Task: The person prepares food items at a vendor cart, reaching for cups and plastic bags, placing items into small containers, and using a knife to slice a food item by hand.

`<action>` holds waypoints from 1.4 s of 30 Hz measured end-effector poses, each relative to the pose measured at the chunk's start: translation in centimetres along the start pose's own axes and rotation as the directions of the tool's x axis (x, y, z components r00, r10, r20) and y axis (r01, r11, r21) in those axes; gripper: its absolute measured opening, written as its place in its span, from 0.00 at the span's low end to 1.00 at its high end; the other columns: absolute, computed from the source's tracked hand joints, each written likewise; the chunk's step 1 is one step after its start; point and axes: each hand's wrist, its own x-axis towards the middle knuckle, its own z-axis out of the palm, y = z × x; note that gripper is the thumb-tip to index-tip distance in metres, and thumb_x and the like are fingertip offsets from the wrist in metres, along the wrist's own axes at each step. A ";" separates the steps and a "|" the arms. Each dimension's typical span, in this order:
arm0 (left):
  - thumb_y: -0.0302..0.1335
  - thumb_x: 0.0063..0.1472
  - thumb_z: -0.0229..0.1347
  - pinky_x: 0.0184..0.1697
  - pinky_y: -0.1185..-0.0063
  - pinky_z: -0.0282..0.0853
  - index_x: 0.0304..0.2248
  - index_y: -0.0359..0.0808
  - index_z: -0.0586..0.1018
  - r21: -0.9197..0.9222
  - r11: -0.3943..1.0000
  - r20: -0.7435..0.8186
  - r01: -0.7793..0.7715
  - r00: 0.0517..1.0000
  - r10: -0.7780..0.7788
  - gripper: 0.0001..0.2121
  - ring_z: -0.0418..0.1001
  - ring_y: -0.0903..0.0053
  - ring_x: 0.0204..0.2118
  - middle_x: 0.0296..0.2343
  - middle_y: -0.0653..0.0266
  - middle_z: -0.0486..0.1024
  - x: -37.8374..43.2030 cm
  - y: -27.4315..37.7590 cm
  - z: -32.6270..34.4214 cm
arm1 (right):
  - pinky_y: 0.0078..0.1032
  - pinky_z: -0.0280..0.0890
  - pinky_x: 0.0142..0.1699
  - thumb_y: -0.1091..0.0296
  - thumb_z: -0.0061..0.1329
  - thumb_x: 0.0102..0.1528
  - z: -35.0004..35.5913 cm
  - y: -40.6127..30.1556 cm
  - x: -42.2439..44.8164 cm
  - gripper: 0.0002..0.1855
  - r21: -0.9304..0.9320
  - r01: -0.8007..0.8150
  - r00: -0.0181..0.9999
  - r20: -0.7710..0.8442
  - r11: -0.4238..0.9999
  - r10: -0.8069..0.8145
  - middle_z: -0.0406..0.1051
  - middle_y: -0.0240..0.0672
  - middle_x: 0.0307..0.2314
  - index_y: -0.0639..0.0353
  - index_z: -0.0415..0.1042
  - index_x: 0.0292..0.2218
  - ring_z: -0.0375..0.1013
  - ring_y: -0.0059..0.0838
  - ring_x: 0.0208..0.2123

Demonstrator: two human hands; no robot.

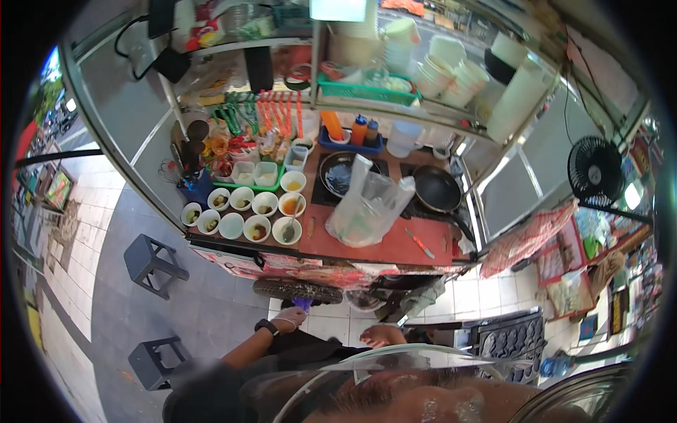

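Low in the picture, my left hand (pixel 290 319), in a clear glove with a dark watch at the wrist, grips a small purple item (pixel 302 303). My right hand (pixel 383 336) is bare, near my body, fingers apart with nothing seen in them. In front of me on the cart counter, a white plastic bag (pixel 365 211) with its contents stands on a red cutting board (pixel 338 254). A knife with a red handle (pixel 419 244) lies to its right. Left of the board stand several white bowls (pixel 257 229) with sauces and other ingredients. Two dark pans (pixel 438 189) rest behind.
Green shelf tray (pixel 370 94) and stacked plastic tubs (pixel 444 69) sit above the counter. A blue tray (pixel 350 145) holds sauce bottles. Frame posts border the cart, with a black fan (pixel 594 169) at right. Dark plastic stools (pixel 153 264) stand at left; a cart wheel (pixel 297 291) is below the counter.
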 end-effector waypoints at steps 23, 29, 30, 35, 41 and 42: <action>0.31 0.57 0.57 0.46 0.67 0.73 0.40 0.37 0.80 0.907 -0.092 -0.064 -0.410 -0.351 0.934 0.12 0.78 0.59 0.39 0.36 0.57 0.81 -2.4 52.8 -61.9 | 0.38 0.69 0.50 0.70 0.55 0.59 9.2 -50.0 -46.2 0.15 -0.988 0.139 0.505 0.130 -0.069 -0.853 0.74 0.40 0.40 0.60 0.74 0.48 0.73 0.45 0.44; 0.26 0.52 0.53 0.37 0.63 0.74 0.30 0.38 0.79 0.989 -0.113 0.081 -0.099 -0.283 0.956 0.06 0.79 0.58 0.35 0.28 0.55 0.79 0.4 59.3 -64.6 | 0.38 0.68 0.49 0.67 0.52 0.60 8.3 -53.8 -46.5 0.10 -0.991 0.021 0.410 0.132 -0.135 -0.902 0.72 0.40 0.34 0.60 0.73 0.42 0.73 0.42 0.42; 0.26 0.52 0.54 0.37 0.62 0.74 0.29 0.39 0.79 0.986 -0.165 0.153 -0.027 -0.254 0.955 0.05 0.79 0.58 0.34 0.27 0.55 0.78 0.6 59.8 -65.2 | 0.38 0.68 0.48 0.67 0.52 0.59 8.3 -54.1 -46.6 0.09 -0.990 -0.019 0.429 0.118 -0.140 -0.896 0.73 0.40 0.34 0.61 0.73 0.41 0.74 0.42 0.41; 0.28 0.52 0.57 0.36 0.63 0.74 0.29 0.38 0.81 0.988 -0.094 0.070 -0.122 -0.184 0.980 0.06 0.79 0.59 0.33 0.26 0.52 0.78 0.8 61.1 -69.2 | 0.39 0.71 0.45 0.68 0.53 0.57 6.4 -56.8 -46.9 0.08 -0.955 -0.191 0.424 0.126 -0.225 -0.897 0.74 0.39 0.33 0.62 0.72 0.36 0.75 0.42 0.40; 0.31 0.57 0.55 0.39 0.63 0.74 0.35 0.40 0.83 0.978 -0.022 -0.022 -0.209 -0.204 0.979 0.09 0.79 0.55 0.35 0.31 0.52 0.81 1.1 60.8 -72.5 | 0.39 0.70 0.41 0.71 0.54 0.56 3.9 -61.4 -48.7 0.05 -0.927 -0.305 0.295 0.125 -0.217 -0.947 0.71 0.38 0.29 0.61 0.74 0.35 0.74 0.42 0.35; 0.31 0.57 0.55 0.39 0.63 0.74 0.35 0.40 0.83 0.977 -0.003 -0.039 -0.213 -0.190 0.981 0.08 0.79 0.55 0.35 0.31 0.52 0.81 1.1 60.5 -72.3 | 0.38 0.71 0.41 0.72 0.55 0.55 3.5 -62.1 -48.8 0.06 -0.920 -0.340 0.224 0.122 -0.195 -0.967 0.72 0.39 0.30 0.61 0.75 0.36 0.75 0.42 0.35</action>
